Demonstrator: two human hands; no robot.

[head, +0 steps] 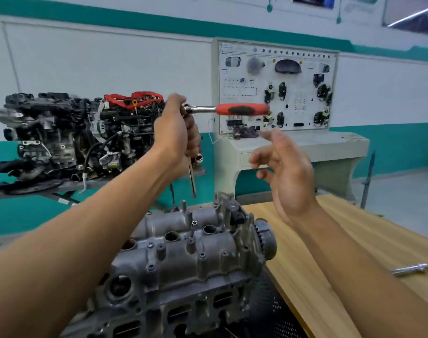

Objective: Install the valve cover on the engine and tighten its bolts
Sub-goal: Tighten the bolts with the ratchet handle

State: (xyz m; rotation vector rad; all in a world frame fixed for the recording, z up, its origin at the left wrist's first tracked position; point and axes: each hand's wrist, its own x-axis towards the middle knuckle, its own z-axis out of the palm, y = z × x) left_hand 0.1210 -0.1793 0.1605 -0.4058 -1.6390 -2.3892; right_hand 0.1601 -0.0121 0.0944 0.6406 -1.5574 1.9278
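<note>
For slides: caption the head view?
Left hand holds red-handled ratchet above the valve cover; right hand open, empty.

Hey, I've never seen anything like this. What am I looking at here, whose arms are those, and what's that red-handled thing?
This is a single picture from a camera worn on a person's head, so the two bare arms reaching forward are that person's own. There is no robot. The left hand grips a ratchet wrench, a tool for turning bolts, near its head. The red handle sticks out to the right and a thin bar hangs down below the hand. The right hand is open and holds nothing. Below the hands sits a grey metal engine part, beside a wooden table where a small silver tool piece lies. Behind stand a whole engine and a training board.
</note>
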